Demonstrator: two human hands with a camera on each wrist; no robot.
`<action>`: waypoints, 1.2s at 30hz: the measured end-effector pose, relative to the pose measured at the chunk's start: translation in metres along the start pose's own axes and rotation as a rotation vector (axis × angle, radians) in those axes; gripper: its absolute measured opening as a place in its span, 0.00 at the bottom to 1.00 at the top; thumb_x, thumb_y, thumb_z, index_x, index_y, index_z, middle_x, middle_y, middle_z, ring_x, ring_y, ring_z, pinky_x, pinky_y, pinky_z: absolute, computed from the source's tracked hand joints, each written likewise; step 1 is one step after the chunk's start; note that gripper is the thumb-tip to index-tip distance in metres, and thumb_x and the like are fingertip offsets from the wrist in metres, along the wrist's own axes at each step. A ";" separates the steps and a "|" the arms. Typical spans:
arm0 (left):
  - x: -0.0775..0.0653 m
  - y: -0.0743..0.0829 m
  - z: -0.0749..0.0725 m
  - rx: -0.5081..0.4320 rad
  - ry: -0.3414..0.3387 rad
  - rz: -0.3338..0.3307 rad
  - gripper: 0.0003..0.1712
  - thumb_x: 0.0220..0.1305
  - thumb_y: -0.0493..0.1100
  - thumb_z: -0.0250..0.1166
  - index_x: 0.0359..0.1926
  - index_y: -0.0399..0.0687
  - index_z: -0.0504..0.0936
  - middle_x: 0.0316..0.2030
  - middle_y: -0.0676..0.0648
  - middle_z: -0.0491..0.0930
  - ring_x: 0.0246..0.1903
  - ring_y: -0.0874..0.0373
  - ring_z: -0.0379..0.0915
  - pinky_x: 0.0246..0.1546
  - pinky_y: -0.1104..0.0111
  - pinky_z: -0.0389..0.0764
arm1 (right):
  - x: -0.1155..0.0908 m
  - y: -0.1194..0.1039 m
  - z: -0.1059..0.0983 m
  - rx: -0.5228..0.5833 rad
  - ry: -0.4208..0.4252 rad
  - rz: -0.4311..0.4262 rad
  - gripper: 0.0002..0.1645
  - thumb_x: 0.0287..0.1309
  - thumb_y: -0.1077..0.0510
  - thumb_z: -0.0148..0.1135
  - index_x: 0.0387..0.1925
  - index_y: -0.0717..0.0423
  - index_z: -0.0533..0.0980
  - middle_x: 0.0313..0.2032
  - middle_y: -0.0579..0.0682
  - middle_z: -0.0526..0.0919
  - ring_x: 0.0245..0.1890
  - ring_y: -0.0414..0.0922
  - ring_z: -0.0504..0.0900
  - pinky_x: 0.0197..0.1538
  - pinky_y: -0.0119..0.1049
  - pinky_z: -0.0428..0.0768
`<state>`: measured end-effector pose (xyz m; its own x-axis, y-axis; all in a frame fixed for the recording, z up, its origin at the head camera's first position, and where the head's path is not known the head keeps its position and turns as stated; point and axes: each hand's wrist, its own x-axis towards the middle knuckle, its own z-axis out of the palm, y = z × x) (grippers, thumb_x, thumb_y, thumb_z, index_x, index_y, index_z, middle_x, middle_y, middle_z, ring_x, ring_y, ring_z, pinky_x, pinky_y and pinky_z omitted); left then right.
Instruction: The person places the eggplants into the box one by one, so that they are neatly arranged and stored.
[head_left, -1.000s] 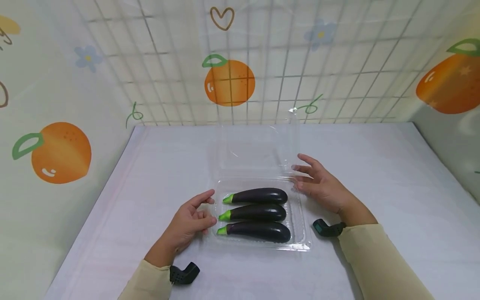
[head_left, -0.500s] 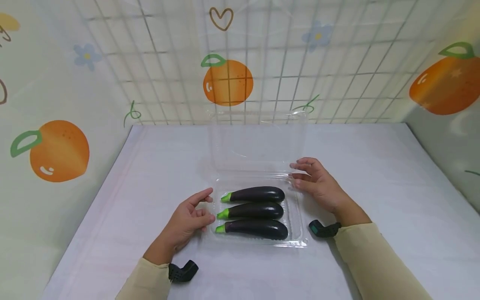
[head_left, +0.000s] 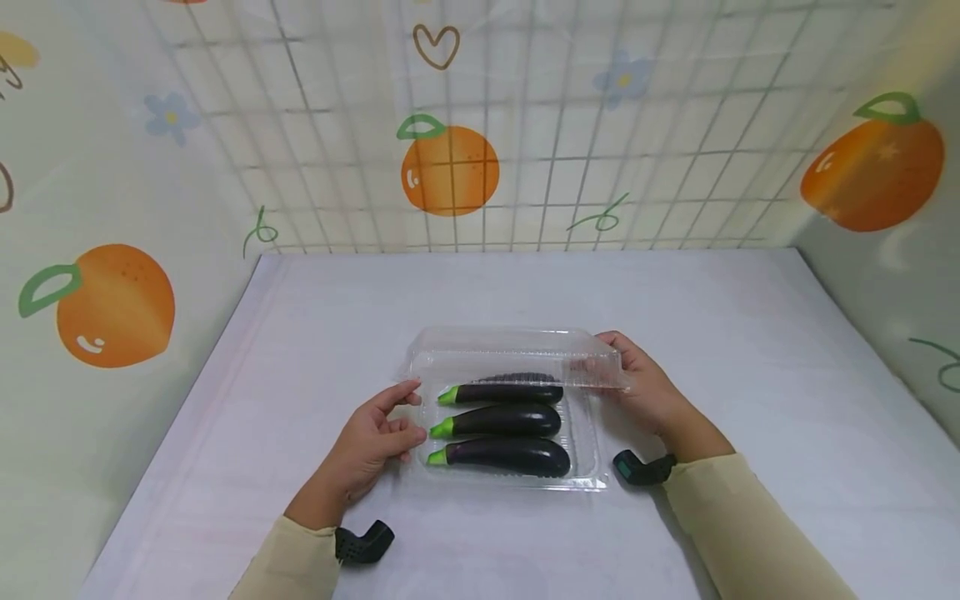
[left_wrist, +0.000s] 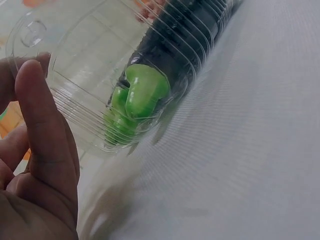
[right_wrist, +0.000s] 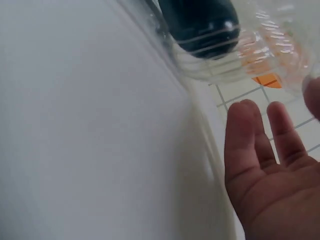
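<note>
A clear plastic clamshell container [head_left: 517, 484] lies on the white table with three dark purple, green-stemmed eggplants [head_left: 513, 457] side by side in its base. Its hinged lid [head_left: 495, 340] leans forward, overlapping the farthest eggplant in the head view. At the left edge, my left hand [head_left: 371, 446] touches the rim with the tips of index finger and thumb; the left wrist view has the thumb [left_wrist: 42, 120] right at that rim. My right hand [head_left: 656, 396] is behind the lid's right end, partly seen through the plastic. In the right wrist view, its fingers [right_wrist: 241, 137] extend fairly straight beside the container.
White cloth covers the table [head_left: 337, 300]. A pale curtain printed with oranges [head_left: 450, 171] and grid lines hangs at the back and continues along both sides. Black camera mounts [head_left: 365, 543] sit at both wrists.
The lid has swung from standing up at the back to leaning forward over the eggplants. My right hand has shifted slightly with it, while my left hand has stayed at the left edge.
</note>
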<state>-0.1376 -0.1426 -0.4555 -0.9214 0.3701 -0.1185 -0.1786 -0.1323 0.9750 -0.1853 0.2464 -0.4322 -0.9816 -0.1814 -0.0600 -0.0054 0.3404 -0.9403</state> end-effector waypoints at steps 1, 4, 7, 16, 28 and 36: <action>0.000 0.001 0.000 0.010 0.008 -0.005 0.45 0.60 0.29 0.69 0.76 0.40 0.60 0.56 0.49 0.66 0.27 0.67 0.69 0.25 0.76 0.77 | 0.000 0.001 0.000 0.034 -0.006 -0.021 0.13 0.68 0.54 0.63 0.52 0.46 0.72 0.46 0.39 0.79 0.49 0.41 0.73 0.50 0.32 0.74; 0.000 0.003 0.002 0.009 0.022 -0.026 0.45 0.61 0.29 0.68 0.76 0.41 0.60 0.59 0.46 0.69 0.28 0.67 0.71 0.25 0.76 0.78 | -0.002 0.002 -0.001 0.175 -0.034 -0.039 0.07 0.73 0.57 0.56 0.49 0.44 0.73 0.46 0.38 0.79 0.46 0.38 0.75 0.46 0.28 0.77; 0.000 0.003 0.003 0.001 0.030 -0.037 0.43 0.62 0.28 0.67 0.76 0.43 0.61 0.62 0.42 0.70 0.27 0.67 0.72 0.26 0.76 0.78 | -0.006 0.002 -0.002 0.238 -0.059 -0.005 0.09 0.77 0.55 0.47 0.52 0.46 0.72 0.50 0.38 0.75 0.50 0.37 0.73 0.48 0.26 0.76; -0.001 -0.006 0.007 -0.078 0.044 -0.051 0.37 0.65 0.30 0.48 0.75 0.47 0.64 0.68 0.42 0.63 0.50 0.57 0.73 0.44 0.70 0.82 | -0.022 0.007 -0.005 0.296 -0.140 0.046 0.16 0.78 0.48 0.46 0.58 0.50 0.68 0.54 0.42 0.72 0.49 0.41 0.73 0.46 0.31 0.79; -0.011 0.003 0.009 -0.101 0.040 -0.024 0.34 0.68 0.34 0.48 0.76 0.44 0.62 0.68 0.42 0.63 0.44 0.61 0.72 0.36 0.73 0.80 | -0.047 -0.001 -0.001 0.037 -0.079 0.030 0.30 0.73 0.49 0.54 0.72 0.50 0.64 0.68 0.57 0.65 0.58 0.49 0.73 0.50 0.36 0.81; -0.016 0.004 0.009 -0.023 0.006 0.042 0.40 0.65 0.36 0.60 0.77 0.44 0.58 0.63 0.41 0.64 0.45 0.60 0.74 0.36 0.74 0.82 | -0.074 -0.012 0.002 -0.082 -0.016 0.060 0.36 0.72 0.46 0.57 0.76 0.38 0.58 0.69 0.62 0.70 0.62 0.58 0.78 0.62 0.57 0.77</action>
<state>-0.1208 -0.1410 -0.4484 -0.9303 0.3583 -0.0784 -0.1470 -0.1685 0.9747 -0.1119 0.2536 -0.4172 -0.9775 -0.1727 -0.1211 0.0370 0.4253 -0.9043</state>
